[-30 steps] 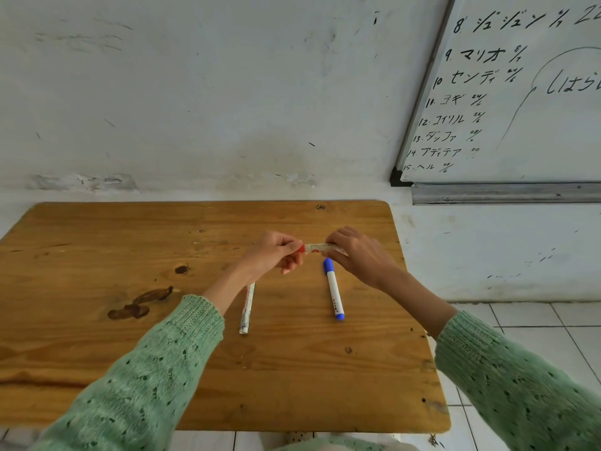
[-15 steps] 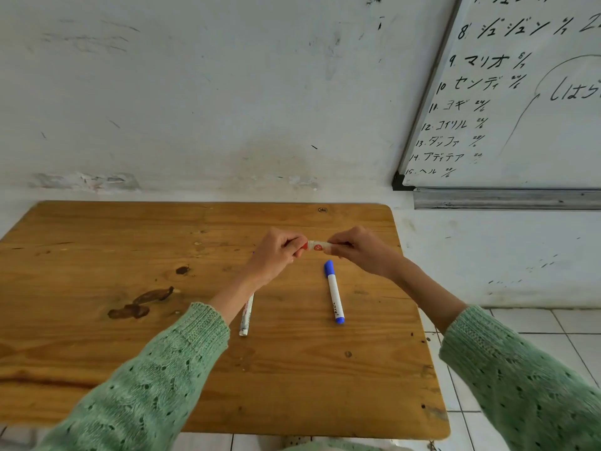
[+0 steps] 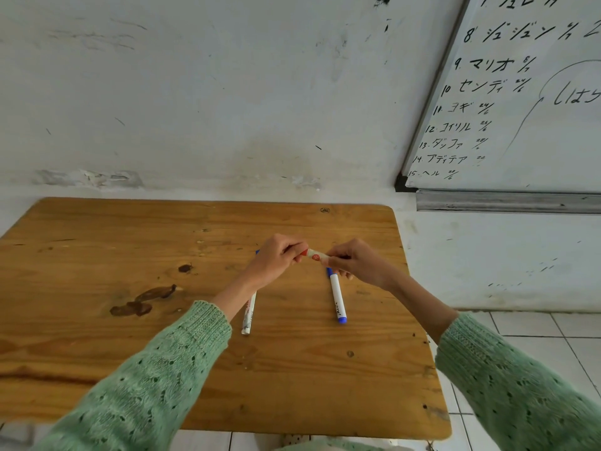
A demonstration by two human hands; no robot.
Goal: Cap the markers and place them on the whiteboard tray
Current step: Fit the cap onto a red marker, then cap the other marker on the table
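Note:
Above the middle of the wooden table (image 3: 97, 346) I hold a white marker with red print (image 3: 316, 255) level between both hands. My left hand (image 3: 276, 260) is closed around its red cap end, and my right hand (image 3: 356, 263) grips the white barrel. A capped blue marker (image 3: 336, 299) lies on the table under my right hand. Another white marker (image 3: 249, 312) lies below my left wrist, its far end hidden by my hand. The grey metal whiteboard tray (image 3: 507, 202) runs along the wall at the upper right.
A whiteboard (image 3: 520, 102) with black handwriting hangs above the tray. The table stands against a scuffed white wall. White floor tiles (image 3: 533, 330) show to the right of the table's right edge.
Both hands have lifted slightly and drawn a little closer along the red marker. The camera has tilted, so the whiteboard sits lower in view. The two markers on the table have not moved.

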